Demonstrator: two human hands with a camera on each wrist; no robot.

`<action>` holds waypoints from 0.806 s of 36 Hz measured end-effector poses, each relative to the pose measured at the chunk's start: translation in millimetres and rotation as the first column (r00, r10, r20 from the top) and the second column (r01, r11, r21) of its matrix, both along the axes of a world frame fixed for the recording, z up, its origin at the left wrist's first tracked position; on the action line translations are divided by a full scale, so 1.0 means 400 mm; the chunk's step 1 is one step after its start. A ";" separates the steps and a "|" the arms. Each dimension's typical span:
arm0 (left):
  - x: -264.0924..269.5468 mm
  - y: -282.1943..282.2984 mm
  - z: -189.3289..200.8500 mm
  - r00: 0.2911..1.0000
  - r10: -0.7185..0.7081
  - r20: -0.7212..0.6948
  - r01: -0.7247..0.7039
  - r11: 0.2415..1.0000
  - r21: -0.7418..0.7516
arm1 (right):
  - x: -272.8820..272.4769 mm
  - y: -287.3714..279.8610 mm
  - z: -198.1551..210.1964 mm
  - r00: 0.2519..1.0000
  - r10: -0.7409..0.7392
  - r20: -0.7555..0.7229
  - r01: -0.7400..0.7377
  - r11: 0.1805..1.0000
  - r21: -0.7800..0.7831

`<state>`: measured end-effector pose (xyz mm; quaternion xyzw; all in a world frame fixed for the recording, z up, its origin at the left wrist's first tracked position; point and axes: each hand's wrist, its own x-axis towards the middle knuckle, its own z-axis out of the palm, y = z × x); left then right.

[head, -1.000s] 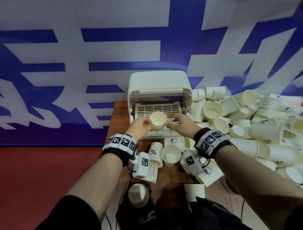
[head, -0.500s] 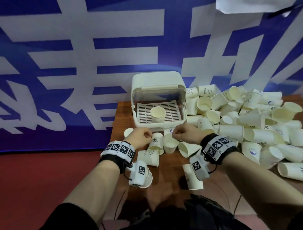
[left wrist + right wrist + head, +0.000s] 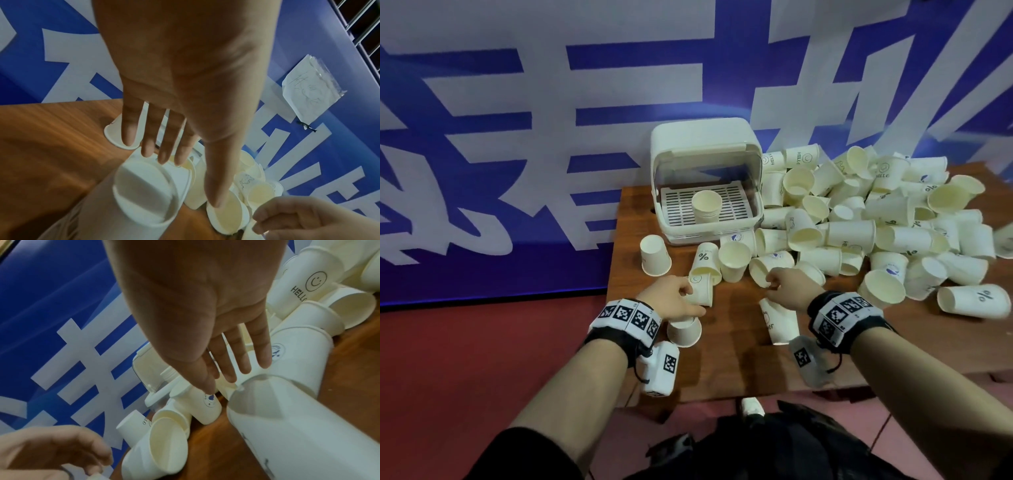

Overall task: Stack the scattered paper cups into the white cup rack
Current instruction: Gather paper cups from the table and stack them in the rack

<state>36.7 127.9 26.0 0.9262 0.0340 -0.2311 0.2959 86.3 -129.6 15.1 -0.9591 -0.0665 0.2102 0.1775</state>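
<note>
The white plastic cup rack [image 3: 705,178] with its raised clear lid stands at the back of the brown wooden bench [image 3: 722,349], against the blue-and-white banner wall [image 3: 551,102]; on its slatted tray sits one short stack of cream paper cups [image 3: 706,207], upright and mouth up, with bare slats on both sides of it. A wide heap of scattered paper cups [image 3: 887,219] covers the bench from the rack's right side to the far right edge, while the near strip of wood lies bare. The left hand [image 3: 673,301] has its grip open, straight fingers touching a cup lying on its side [image 3: 702,293]. The right hand [image 3: 787,289] is likewise open-fingered over a tipped cup [image 3: 770,265], holding nothing. A lone inverted cup [image 3: 655,255] stands near the left edge.
</note>
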 end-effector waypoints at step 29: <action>-0.058 -0.027 -0.046 0.997 -0.039 -0.071 0.049 0.989 0.141 | -0.048 0.020 -0.037 0.997 0.062 -0.044 -0.064 0.998 -0.029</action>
